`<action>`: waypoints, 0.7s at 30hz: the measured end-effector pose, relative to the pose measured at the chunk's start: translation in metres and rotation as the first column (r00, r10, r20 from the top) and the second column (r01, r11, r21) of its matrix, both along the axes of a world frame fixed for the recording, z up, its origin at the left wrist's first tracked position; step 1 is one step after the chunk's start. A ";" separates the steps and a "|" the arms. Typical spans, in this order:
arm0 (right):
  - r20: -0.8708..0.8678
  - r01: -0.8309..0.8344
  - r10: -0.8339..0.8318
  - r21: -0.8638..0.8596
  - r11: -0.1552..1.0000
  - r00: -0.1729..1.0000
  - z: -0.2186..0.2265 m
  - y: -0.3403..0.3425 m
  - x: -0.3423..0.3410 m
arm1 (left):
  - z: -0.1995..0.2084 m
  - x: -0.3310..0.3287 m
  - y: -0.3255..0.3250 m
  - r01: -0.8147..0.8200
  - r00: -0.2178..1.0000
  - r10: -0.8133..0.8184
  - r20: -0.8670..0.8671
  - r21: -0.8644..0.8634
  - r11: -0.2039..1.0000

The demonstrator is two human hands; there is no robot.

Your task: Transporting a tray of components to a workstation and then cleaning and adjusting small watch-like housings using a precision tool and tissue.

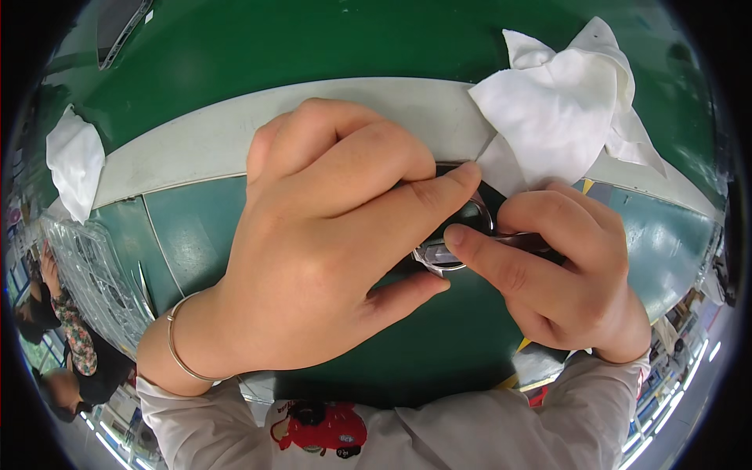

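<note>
Remotely, I watch my right hand (568, 270) pinch a chrome-rimmed dark piece (476, 211) over the green counter (446, 352); I cannot tell whether the left hand (313, 243), bent over it, grips too. Far right lies a white cloth (552, 110).

We make out a dark, glossy round piece (476, 212) with a shiny curved rim, partly covered. Across its lower part, a slim dark bar (531, 242) lies nearly level, lined up with a silvery tip (435, 253); we cannot tell whether they join.
</note>
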State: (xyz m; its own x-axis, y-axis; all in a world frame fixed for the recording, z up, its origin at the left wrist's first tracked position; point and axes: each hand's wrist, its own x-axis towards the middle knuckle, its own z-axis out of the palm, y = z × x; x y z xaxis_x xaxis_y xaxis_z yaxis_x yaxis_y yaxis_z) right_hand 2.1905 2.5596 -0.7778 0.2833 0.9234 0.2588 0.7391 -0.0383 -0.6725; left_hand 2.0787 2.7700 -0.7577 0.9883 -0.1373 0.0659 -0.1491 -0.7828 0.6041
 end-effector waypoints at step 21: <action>-0.022 -0.002 0.002 0.022 1.000 1.000 -0.001 0.000 0.004 | 0.001 0.000 0.000 -0.007 1.000 0.007 -0.013 -0.001 1.000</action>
